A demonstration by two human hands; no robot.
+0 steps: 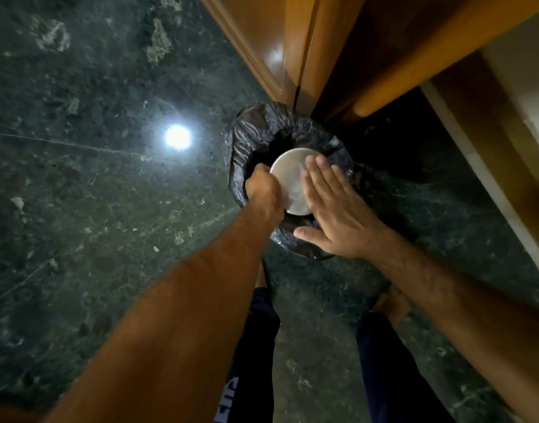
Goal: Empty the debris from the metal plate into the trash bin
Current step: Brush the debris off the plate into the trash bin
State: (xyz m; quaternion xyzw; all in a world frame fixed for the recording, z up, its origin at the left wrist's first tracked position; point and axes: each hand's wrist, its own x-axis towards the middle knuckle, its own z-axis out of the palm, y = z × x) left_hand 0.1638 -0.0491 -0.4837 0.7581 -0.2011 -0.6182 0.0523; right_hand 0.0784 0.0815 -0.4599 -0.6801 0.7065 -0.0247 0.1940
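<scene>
Since your left hand [263,193] grips the upturned metal plate [288,181] over the trash bin [256,129], right hand [332,209] fingers flat on its back, dumping's prob nearly done.

Left hand [263,193] seemingly in closed grip, right hand [338,215] flat, fingers extended

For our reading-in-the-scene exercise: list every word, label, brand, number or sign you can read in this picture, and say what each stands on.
White lettering on the dark shorts: cut off by the picture's lower edge and blurred, so not readable.
Metal plate, black bag of the trash bin, wooden cabinet, floor: no text seen.
</scene>
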